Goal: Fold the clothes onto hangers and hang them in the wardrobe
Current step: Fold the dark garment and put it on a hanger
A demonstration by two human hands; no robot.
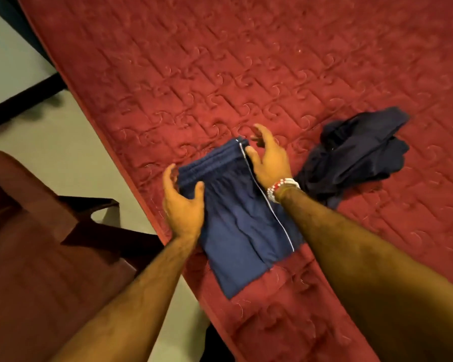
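Folded blue shorts [242, 231] with white side piping lie flat on the red quilted bedspread [220, 74], near its left edge, waistband pointing away from me. My left hand [183, 205] holds the waistband's left end, thumb on top of the fabric and fingers curled round the edge. My right hand [268, 159] hovers at the waistband's right corner with fingers spread and the thumb touching the piped edge. A beaded bracelet sits on that wrist. No hanger is in view.
A crumpled dark navy garment [356, 158] lies on the bedspread just right of my right hand. A reddish-brown wooden chair [37, 231] stands on the pale floor [71, 142] left of the bed. A dark bar [24, 103] crosses the floor at upper left.
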